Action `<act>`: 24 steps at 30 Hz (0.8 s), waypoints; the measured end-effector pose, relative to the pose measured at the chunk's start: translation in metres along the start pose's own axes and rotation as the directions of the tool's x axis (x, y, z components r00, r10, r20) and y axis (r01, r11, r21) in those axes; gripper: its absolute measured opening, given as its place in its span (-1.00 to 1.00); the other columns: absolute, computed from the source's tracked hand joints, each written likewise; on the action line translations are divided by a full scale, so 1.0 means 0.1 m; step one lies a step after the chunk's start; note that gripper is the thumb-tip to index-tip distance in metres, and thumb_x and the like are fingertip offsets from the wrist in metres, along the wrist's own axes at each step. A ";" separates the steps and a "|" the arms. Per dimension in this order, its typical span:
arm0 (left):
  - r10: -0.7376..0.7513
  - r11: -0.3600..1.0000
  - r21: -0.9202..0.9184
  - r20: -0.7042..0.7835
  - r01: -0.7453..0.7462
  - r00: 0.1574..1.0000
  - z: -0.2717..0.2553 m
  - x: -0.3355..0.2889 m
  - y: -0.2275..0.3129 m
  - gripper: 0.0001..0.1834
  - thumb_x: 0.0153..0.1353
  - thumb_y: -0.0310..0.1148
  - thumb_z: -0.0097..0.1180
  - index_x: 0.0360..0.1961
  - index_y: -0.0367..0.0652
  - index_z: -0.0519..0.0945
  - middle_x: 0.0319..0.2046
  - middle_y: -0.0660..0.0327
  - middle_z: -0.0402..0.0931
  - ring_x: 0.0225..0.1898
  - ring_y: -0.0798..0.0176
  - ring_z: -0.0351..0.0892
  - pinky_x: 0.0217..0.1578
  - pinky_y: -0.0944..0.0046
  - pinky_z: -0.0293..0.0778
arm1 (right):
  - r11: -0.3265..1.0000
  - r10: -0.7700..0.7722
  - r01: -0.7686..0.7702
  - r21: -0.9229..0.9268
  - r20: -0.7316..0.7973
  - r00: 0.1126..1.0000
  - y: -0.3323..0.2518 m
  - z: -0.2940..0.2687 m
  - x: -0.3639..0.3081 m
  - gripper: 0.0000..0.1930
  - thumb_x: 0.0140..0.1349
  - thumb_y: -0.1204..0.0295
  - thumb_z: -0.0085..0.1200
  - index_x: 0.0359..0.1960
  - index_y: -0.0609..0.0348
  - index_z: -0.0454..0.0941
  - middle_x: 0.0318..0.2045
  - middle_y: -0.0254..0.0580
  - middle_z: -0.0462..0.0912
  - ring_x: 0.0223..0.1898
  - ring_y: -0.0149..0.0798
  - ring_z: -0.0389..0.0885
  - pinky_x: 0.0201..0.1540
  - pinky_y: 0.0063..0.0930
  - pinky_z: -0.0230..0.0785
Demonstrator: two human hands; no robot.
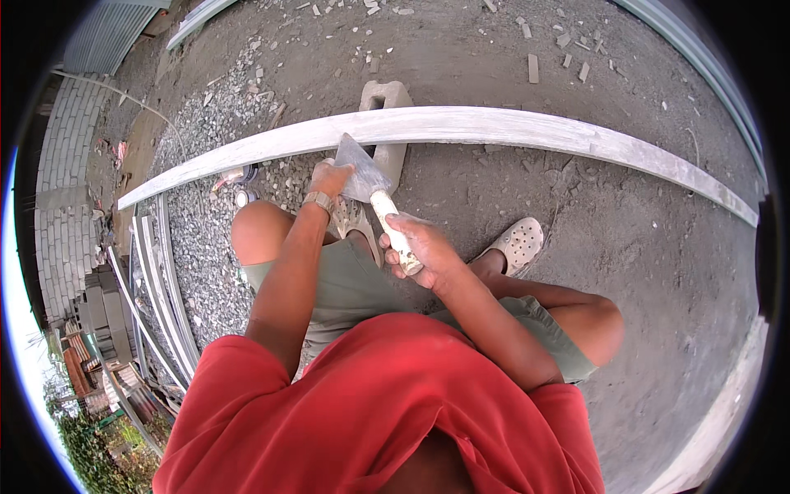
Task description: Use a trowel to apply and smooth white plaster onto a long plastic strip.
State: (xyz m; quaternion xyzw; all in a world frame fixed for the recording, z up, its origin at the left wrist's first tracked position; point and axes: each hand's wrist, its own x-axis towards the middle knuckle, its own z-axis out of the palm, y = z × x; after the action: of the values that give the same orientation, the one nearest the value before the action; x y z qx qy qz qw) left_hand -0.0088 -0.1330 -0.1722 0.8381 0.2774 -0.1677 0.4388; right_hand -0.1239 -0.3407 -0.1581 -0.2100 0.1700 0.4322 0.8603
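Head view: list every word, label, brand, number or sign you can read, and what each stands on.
No readable text anywhere in the picture.
Small round container with a pale top beside the gravel: too small to make out any marking.
Pale banded wristwear on the left wrist: too small to read.
Triangular grey metal trowel with a white handle: dark specks on the handle, no legible lettering.

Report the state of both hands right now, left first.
Left hand: at the edge of the trowel blade; whether it grips cannot be told.
Right hand: closed, holding the trowel handle.
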 end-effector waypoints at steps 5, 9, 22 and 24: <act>0.030 0.988 -0.152 0.099 -0.015 0.995 0.46 0.05 -0.03 -0.63 0.10 -0.32 0.19 -0.08 -0.26 0.53 -0.30 0.10 0.57 -0.33 0.17 0.58 -0.43 0.01 0.41 | 0.996 -0.058 0.066 0.060 -0.127 0.990 0.02 -0.05 -0.38 -0.69 0.24 0.20 0.05 -0.08 0.01 0.33 -0.47 -0.34 0.46 -0.65 -0.40 0.41 -0.72 -0.48 0.22; 0.082 0.996 -0.045 0.228 -0.073 0.970 1.09 0.12 0.14 -0.53 0.09 -0.35 0.21 0.04 -0.30 0.48 -0.22 0.06 0.58 -0.27 0.08 0.61 -0.32 -0.12 0.44 | 0.965 -0.134 0.179 0.194 -0.221 0.966 -0.03 -0.20 -0.86 -0.66 0.24 0.16 0.05 -0.05 -0.04 0.30 -0.46 -0.36 0.46 -0.61 -0.42 0.39 -0.70 -0.50 0.19; 0.289 0.735 0.452 0.466 -0.505 0.836 2.94 -0.42 1.41 -0.67 0.08 -0.33 -0.02 -0.25 -0.32 0.64 -0.14 -0.19 0.56 -0.03 -0.09 0.56 -0.02 0.15 0.48 | 0.737 -0.459 0.594 0.322 -0.407 0.790 -0.45 -0.82 -1.73 -0.68 0.33 0.21 -0.05 -0.04 0.15 0.29 -0.46 -0.21 0.46 -0.65 -0.41 0.39 -0.78 -0.52 0.25; 0.396 0.576 0.479 0.545 -0.662 0.739 3.14 -0.48 1.51 -0.66 0.10 -0.30 -0.03 -0.24 -0.31 0.64 -0.12 -0.17 0.56 0.00 -0.06 0.56 -0.02 0.18 0.48 | 0.710 -0.466 0.621 0.332 -0.438 0.768 -0.51 -0.91 -1.82 -0.67 0.35 0.22 -0.08 -0.01 0.16 0.27 -0.46 -0.18 0.44 -0.67 -0.41 0.38 -0.79 -0.51 0.26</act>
State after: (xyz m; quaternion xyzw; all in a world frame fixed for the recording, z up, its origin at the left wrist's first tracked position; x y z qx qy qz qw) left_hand 0.0332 -0.4779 -0.2255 0.9296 -0.1582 -0.2690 0.1961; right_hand -0.1956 -0.5370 -0.1382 -0.1093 0.3345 0.0621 0.9340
